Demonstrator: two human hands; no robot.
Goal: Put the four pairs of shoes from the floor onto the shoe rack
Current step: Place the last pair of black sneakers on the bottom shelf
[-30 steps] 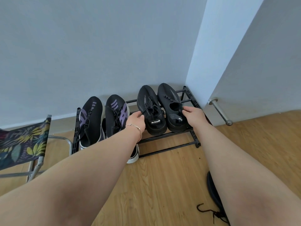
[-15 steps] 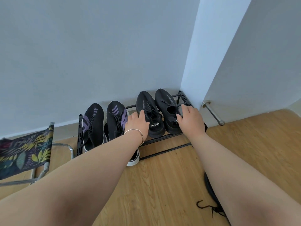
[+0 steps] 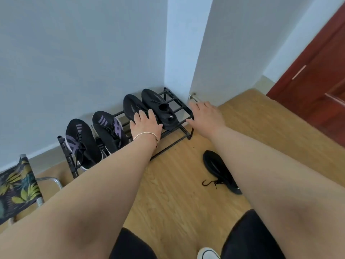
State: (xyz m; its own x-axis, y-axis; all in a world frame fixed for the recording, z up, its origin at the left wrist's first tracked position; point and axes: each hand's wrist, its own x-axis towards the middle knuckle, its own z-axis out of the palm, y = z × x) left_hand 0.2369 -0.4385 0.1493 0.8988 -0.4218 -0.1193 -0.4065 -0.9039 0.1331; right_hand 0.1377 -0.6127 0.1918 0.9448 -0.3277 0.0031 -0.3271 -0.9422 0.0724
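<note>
Head view puts the all-black pair [image 3: 149, 107] on the right half of the shoe rack [image 3: 183, 109], toes to the wall, with the purple-striped pair [image 3: 97, 135] on the left half. One loose black shoe [image 3: 220, 171] lies on the wood floor near my right forearm, its lace trailing.

That lace could snag or trip me if I grab carelessly, I think, and the striped heels hang past the front rail, so a knock from my arm might tip them off.

My left hand [image 3: 146, 124] is spread flat, palm down, above the heel of the nearer black shoe, gripping nothing. My right hand [image 3: 205, 114] is open too, fingers splayed, just beyond the rack's right end.
</note>
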